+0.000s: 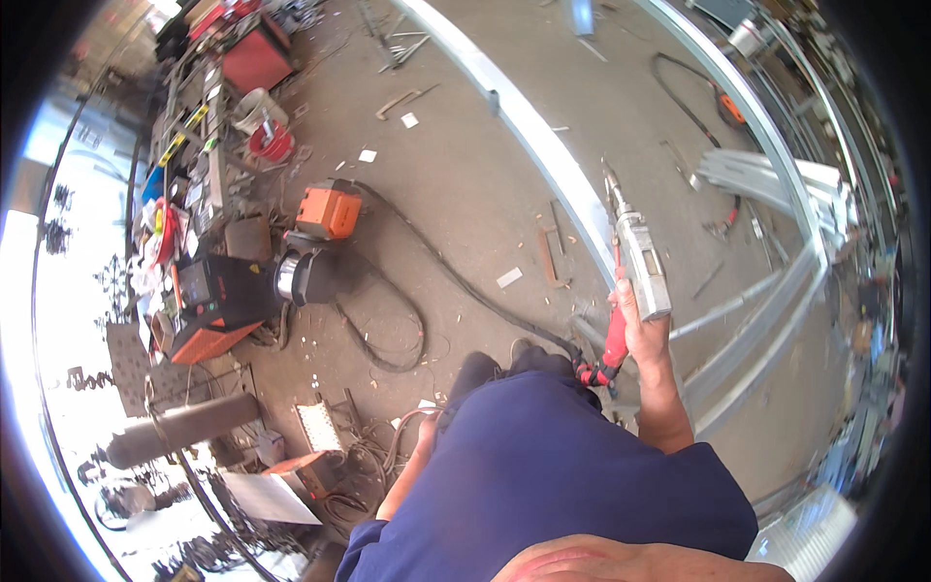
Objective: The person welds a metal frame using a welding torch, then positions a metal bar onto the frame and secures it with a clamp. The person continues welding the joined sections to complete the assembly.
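Observation:
My right hand [637, 320] is closed around the handle of a welding torch [641, 254], whose pointed tip points up and away from me. Its red grip [615, 342] runs below the hand into a dark sheathed cable [465, 280] that crosses the floor. Just left of the torch's tip passes a long pale metal beam [531, 131]. My left hand [430, 425] hangs at my left side, mostly hidden by my body, so what its fingers do does not show.
An orange wire feeder [329, 211] and a black and orange welding machine [225, 291] stand at the left. A gas cylinder [185, 429] lies lower left. Cables and metal scraps lie on the floor. A metal frame [785, 153] and stacked metal profiles [771, 174] are at the right.

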Demonstrator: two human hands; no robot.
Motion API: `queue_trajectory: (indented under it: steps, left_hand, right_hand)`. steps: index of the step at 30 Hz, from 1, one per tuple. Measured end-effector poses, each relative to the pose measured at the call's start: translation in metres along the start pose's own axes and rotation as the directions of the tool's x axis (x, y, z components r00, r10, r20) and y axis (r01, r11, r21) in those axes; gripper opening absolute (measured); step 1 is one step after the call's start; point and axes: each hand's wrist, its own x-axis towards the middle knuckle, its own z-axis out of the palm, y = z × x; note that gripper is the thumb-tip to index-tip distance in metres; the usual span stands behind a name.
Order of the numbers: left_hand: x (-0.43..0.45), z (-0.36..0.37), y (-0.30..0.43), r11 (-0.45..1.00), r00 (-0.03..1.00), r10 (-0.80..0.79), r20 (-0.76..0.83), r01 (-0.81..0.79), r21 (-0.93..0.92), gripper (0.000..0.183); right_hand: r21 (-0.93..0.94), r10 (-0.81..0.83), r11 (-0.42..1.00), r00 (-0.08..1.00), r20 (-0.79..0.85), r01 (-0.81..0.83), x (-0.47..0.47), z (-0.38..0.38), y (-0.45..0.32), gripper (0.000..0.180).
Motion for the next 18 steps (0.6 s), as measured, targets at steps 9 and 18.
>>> queue_trajectory:
  steps: [9, 18]
  left_hand:
    - [0.101, -0.042, 0.028, 0.958, 0.939, -0.271, -0.213, 0.285, 0.039, 0.054]
    - [0.248, -0.211, 0.176, 0.985, 0.943, -0.169, -0.288, 0.153, -0.078, 0.044]
  right_hand:
    - [-0.14, 0.082, 0.989, 0.972, 0.219, -0.052, 0.111, 0.106, 0.003, 0.041]
    - [-0.243, 0.023, 0.97, 0.995, 0.098, 0.002, 0.252, 0.281, -0.038, 0.032]
